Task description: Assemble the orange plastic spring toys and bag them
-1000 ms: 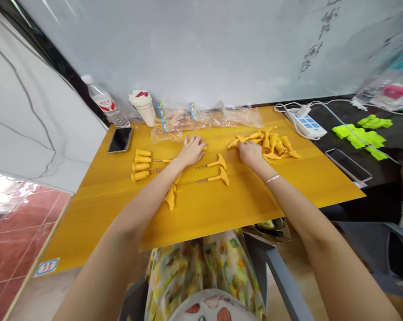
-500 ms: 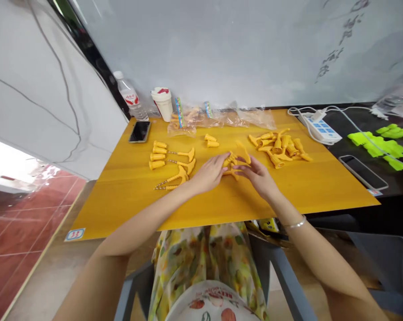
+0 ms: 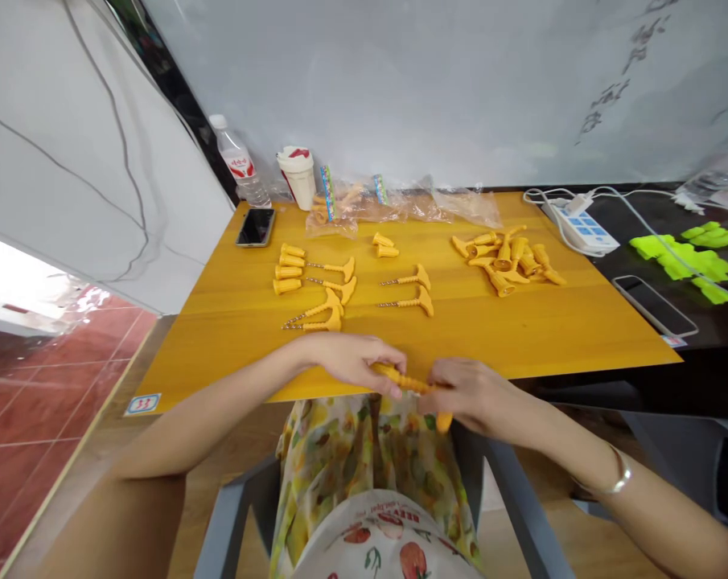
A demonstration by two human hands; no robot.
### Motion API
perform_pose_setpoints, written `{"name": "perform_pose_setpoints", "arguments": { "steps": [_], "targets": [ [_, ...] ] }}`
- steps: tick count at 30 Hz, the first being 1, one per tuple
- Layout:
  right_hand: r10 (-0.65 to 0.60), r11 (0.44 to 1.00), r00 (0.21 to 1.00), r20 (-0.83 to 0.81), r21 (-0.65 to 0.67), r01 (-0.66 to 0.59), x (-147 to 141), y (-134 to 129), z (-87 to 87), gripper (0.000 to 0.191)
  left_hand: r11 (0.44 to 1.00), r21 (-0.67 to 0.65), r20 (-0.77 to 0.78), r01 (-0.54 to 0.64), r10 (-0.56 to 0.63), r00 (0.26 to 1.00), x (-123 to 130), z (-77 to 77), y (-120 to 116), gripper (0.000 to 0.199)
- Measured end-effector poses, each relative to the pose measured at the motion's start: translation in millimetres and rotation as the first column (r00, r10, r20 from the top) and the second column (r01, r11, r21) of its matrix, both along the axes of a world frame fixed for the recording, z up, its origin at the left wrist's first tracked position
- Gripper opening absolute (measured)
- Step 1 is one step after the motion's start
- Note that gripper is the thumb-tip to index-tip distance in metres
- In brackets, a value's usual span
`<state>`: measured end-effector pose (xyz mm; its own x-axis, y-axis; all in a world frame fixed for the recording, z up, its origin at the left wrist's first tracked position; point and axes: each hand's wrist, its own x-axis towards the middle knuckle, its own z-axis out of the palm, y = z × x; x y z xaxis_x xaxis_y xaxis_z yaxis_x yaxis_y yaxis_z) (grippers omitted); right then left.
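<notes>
At the near edge of the surface [image 3: 538, 330], a yellow plastic screw [image 3: 403, 379] is gripped by the left hand [image 3: 355, 362] and right hand [image 3: 466, 394]; it looks light and stiff, best held by the shank.

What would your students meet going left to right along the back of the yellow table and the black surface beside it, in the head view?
Plastic water bottle, white cup, clear plastic bag, white power strip, neon green pieces

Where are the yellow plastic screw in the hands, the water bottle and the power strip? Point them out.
yellow plastic screw [image 3: 407, 380], head view, on its threaded shaft
water bottle [image 3: 241, 166], head view, on its label
power strip [image 3: 584, 231], head view, on its white casing
</notes>
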<state>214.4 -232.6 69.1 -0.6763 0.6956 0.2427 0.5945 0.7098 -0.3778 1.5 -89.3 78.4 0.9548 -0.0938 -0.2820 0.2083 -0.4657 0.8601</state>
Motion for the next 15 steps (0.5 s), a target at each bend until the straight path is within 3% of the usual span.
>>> {"name": "perform_pose_setpoints", "arguments": {
  "steps": [1, 3, 5, 7, 9, 10, 11, 12, 13, 15],
  "targets": [
    [0.010, 0.983, 0.993, 0.116, 0.179, -0.031, -4.2, -6.0, 4.9, 0.021, 0.990, -0.140, -0.075, 0.034, -0.045, 0.996, -1.6, 2.1, -0.2, 0.035],
    [0.000, 0.888, 0.952, 0.307, 0.438, -0.141, -7.7, -16.1, 14.1, 0.020, 0.935, -0.351, -0.204, 0.058, -0.137, 0.970, -6.5, 4.2, 1.9, 0.040],
    [0.001, 0.815, 0.897, 0.443, 0.520, -0.258, -1.1, -23.3, 21.4, 0.020, 0.892, -0.446, -0.280, 0.081, -0.225, 0.933, -16.3, 6.1, 10.8, 0.043],
    [-0.026, 0.802, 0.861, 0.508, 0.525, -0.286, 14.8, -25.1, 24.1, 0.021, 0.896, -0.440, -0.321, 0.065, -0.225, 0.920, -30.0, 8.5, 28.1, 0.044],
    [-0.090, 0.838, 0.870, 0.485, 0.509, -0.197, 33.2, -18.0, 19.6, 0.018, 0.956, -0.276, -0.289, -0.096, 0.012, 0.957, -39.7, 8.7, 51.3, 0.044],
    [-0.113, 0.865, 0.884, 0.454, 0.483, -0.138, 40.6, -10.5, 14.3, 0.015, 0.972, -0.126, -0.210, -0.198, 0.169, 0.963, -40.1, 6.6, 63.4, 0.043],
    [-0.124, 0.893, 0.898, 0.423, 0.443, -0.085, 45.8, -0.4, 7.0, 0.018, 0.952, 0.055, -0.089, -0.302, 0.306, 0.948, -36.6, 2.7, 75.1, 0.042],
    [-0.122, 0.918, 0.910, 0.398, 0.394, -0.049, 48.3, 11.8, -1.7, 0.029, 0.894, 0.238, 0.043, -0.379, 0.380, 0.924, -29.0, -3.1, 85.9, 0.039],
    [-0.107, 0.937, 0.918, 0.382, 0.348, -0.035, 48.3, 25.5, -11.3, 0.037, 0.798, 0.404, 0.163, -0.447, 0.418, 0.894, -18.0, -10.6, 95.5, 0.037],
    [-0.089, 0.954, 0.925, 0.369, 0.298, -0.027, 43.1, 54.1, -30.2, 0.034, 0.589, 0.630, 0.286, -0.506, 0.430, 0.857, 10.2, -28.4, 111.6, 0.036]
  ]
}}
